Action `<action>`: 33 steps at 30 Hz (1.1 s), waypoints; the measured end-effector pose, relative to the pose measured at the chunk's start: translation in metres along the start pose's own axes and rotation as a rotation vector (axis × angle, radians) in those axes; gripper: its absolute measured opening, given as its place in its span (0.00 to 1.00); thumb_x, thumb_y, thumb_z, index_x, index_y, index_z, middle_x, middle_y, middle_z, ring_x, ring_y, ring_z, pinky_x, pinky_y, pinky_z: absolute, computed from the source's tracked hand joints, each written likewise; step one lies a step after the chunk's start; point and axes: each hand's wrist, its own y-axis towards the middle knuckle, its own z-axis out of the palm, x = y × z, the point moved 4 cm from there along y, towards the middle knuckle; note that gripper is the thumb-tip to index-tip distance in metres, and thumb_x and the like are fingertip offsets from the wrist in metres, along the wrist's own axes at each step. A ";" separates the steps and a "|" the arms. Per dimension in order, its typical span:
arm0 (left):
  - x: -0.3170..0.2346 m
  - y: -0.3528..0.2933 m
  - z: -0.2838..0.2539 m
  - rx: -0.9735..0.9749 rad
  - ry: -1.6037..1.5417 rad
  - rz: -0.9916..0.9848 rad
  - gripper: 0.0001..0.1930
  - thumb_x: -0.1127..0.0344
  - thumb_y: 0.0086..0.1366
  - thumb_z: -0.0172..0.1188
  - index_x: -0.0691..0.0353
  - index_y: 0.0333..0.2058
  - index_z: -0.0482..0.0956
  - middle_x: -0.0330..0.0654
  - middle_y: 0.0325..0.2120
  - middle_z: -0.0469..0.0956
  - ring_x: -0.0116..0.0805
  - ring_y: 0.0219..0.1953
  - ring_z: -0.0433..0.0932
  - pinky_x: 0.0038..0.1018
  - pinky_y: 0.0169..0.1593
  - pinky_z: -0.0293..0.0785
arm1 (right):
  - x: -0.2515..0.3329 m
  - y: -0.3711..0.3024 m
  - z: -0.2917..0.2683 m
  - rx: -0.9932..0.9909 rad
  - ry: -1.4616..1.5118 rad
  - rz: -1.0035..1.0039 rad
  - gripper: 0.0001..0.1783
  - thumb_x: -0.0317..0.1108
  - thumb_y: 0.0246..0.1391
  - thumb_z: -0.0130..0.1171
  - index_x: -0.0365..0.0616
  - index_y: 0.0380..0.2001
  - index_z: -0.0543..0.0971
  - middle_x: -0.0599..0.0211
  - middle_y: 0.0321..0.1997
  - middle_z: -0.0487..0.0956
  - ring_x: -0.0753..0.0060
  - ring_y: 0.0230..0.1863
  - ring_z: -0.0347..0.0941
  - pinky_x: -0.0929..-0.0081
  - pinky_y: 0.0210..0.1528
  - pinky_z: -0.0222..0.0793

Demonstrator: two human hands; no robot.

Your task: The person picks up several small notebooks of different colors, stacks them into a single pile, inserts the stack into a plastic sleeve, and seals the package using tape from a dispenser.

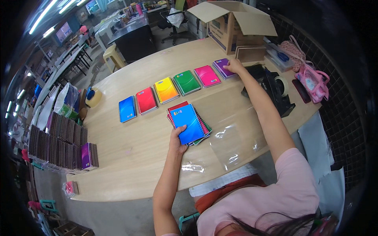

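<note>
My left hand (179, 138) grips a small fanned stack of spiral notebooks, thumb over the blue notebook (188, 122) on top. Red, pink and green edges stick out beneath it. At the far right of a row, my right hand (234, 66) is closed at the right edge of a purple notebook (221, 65) lying on the table; its fingertips are partly hidden. Leftward along the row lie a pink notebook (207, 76), a green notebook (186, 82), a yellow notebook (167, 89), a red notebook (146, 100) and a blue notebook (127, 109).
Large stacks of spiral notebooks (59, 141) line the table's left end. An open cardboard box (218, 29) stands at the far right, near a black tape dispenser (271, 88) and a pink pouch (313, 82). A tape roll (93, 97) sits far left. Clear plastic (230, 145) lies near me.
</note>
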 end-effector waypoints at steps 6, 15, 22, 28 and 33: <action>-0.002 0.000 -0.010 0.000 0.000 -0.005 0.28 0.69 0.59 0.61 0.67 0.57 0.65 0.52 0.49 0.75 0.50 0.50 0.78 0.50 0.56 0.75 | -0.005 0.001 -0.003 -0.008 -0.006 0.084 0.31 0.46 0.42 0.74 0.40 0.49 0.80 0.47 0.51 0.80 0.49 0.56 0.75 0.60 0.57 0.71; -0.004 0.002 -0.014 0.017 0.040 0.004 0.28 0.69 0.58 0.61 0.67 0.57 0.65 0.52 0.49 0.76 0.49 0.50 0.78 0.49 0.56 0.76 | 0.031 -0.015 0.005 -0.152 -0.271 0.159 0.43 0.46 0.35 0.79 0.45 0.57 0.75 0.47 0.59 0.75 0.52 0.62 0.71 0.59 0.64 0.66; -0.006 -0.004 -0.004 -0.006 0.006 -0.002 0.25 0.70 0.58 0.61 0.69 0.54 0.67 0.49 0.46 0.77 0.43 0.46 0.80 0.42 0.51 0.80 | 0.064 -0.023 0.015 0.048 -0.472 -0.158 0.33 0.45 0.36 0.77 0.40 0.46 0.80 0.51 0.48 0.81 0.51 0.54 0.77 0.59 0.54 0.75; 0.002 0.003 0.012 0.061 0.025 -0.002 0.28 0.72 0.57 0.61 0.67 0.56 0.64 0.49 0.47 0.75 0.43 0.47 0.79 0.42 0.51 0.79 | 0.046 -0.015 0.010 -0.049 -0.588 -0.267 0.19 0.28 0.46 0.61 0.35 0.45 0.79 0.44 0.39 0.82 0.48 0.44 0.81 0.57 0.48 0.77; -0.009 -0.009 0.011 0.003 0.089 0.137 0.30 0.73 0.58 0.60 0.65 0.59 0.61 0.51 0.49 0.73 0.46 0.49 0.78 0.44 0.51 0.80 | 0.096 -0.074 -0.051 -0.173 -0.244 -0.303 0.24 0.28 0.46 0.57 0.32 0.49 0.74 0.37 0.37 0.81 0.49 0.42 0.81 0.58 0.45 0.77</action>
